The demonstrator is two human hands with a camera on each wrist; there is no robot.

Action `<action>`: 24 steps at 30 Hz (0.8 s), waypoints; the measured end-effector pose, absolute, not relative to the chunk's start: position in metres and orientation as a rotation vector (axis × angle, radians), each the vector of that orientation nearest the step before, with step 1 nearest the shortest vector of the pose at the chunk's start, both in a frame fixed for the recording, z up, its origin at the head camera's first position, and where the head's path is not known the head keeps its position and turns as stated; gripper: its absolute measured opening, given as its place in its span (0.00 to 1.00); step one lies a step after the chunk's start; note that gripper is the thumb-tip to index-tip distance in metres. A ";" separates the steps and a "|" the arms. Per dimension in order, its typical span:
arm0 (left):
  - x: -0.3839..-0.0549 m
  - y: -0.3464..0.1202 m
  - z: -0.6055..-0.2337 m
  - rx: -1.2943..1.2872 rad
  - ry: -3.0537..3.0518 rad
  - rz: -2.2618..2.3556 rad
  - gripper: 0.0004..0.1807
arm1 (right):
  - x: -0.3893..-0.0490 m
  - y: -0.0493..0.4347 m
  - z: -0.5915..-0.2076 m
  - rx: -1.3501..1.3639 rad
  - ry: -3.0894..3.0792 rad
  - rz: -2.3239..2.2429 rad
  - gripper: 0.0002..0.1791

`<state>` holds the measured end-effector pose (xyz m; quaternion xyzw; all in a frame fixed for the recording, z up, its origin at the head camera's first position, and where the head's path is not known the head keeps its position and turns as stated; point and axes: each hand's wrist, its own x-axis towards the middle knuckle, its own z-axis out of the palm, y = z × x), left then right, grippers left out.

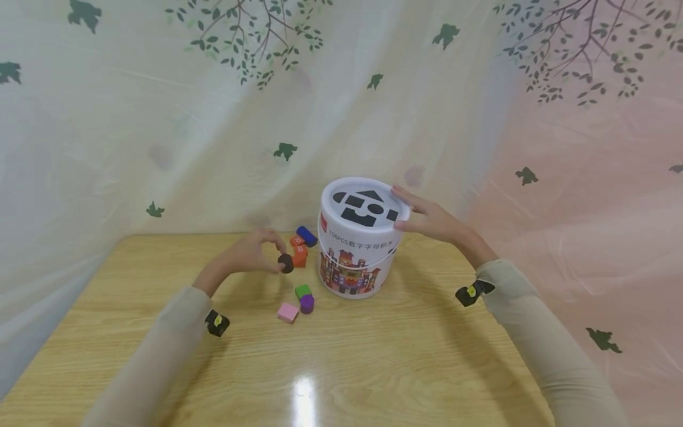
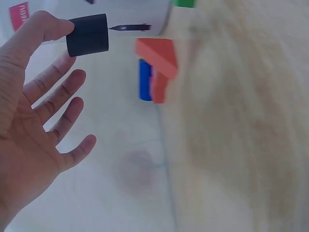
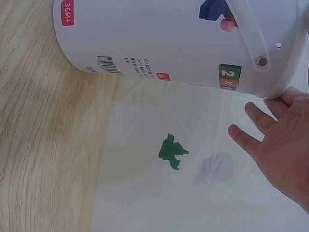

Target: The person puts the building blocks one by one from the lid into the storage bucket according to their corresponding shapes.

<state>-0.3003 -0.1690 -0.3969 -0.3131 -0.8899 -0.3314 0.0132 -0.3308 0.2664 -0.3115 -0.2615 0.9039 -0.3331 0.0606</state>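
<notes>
My left hand (image 1: 246,255) pinches a black cylindrical block (image 2: 88,36) between thumb and index finger, above the table to the left of a white bucket (image 1: 358,252). In the left wrist view the other fingers spread away from the block. The bucket stands upright, with dark shaped holes in its lid (image 1: 347,210). My right hand (image 1: 429,218) touches the right side of the lid's rim, thumb toward the front and fingers farther back. Those fingers look fairly straight in the right wrist view, though some tips are cut off there.
Orange-red blocks (image 1: 300,256) and a blue cylinder (image 1: 306,236) lie left of the bucket. Nearer the front are a green block (image 1: 303,290), a purple block (image 1: 306,304) and a pink block (image 1: 288,312). A leaf-patterned curtain (image 1: 213,148) hangs behind the wooden table (image 1: 373,367).
</notes>
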 end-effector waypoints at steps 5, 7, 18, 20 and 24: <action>-0.302 -0.165 -0.379 -1.005 -2.735 -1.007 0.13 | -0.330 0.266 -0.311 -0.796 2.736 -1.009 0.47; -0.303 -0.163 -0.371 -1.035 -2.702 -1.003 0.13 | -0.330 0.266 -0.311 -0.794 2.741 -1.004 0.47; -0.300 -0.151 -0.316 -0.895 -2.667 -0.945 0.13 | -0.330 0.266 -0.312 -0.795 2.748 -0.987 0.47; -0.297 -0.147 -0.305 -0.872 -2.647 -0.953 0.14 | -0.330 0.266 -0.312 -0.800 2.747 -0.989 0.47; -0.295 -0.138 -0.287 -0.832 -2.602 -0.940 0.15 | -0.330 0.266 -0.311 -0.806 2.746 -1.000 0.47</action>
